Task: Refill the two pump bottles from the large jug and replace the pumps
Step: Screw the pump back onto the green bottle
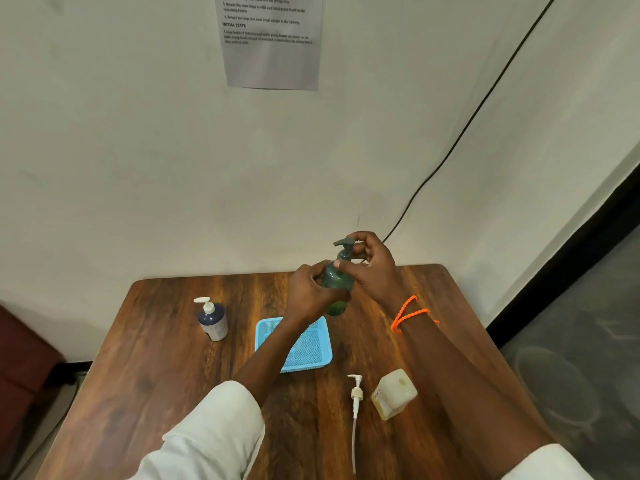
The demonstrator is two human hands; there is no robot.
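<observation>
A dark green pump bottle (337, 284) is held up above the far middle of the wooden table (166, 368). My left hand (310, 296) grips its body from the left. My right hand (372, 263) curls around its neck, fingers at the green pump head (344, 243). A navy and white pump bottle (214, 320) stands at the left with its white pump fitted. The pale yellow square jug (394, 393) stands at the near right, its top open. A loose white pump (356, 403) with a long tube lies beside the jug.
A light blue mesh tray (311, 351) sits in the table's middle, under my left forearm. A printed sheet (272, 39) hangs on the wall behind. A black cable (460, 133) runs down the wall toward the table's back edge. Orange bands circle my right wrist.
</observation>
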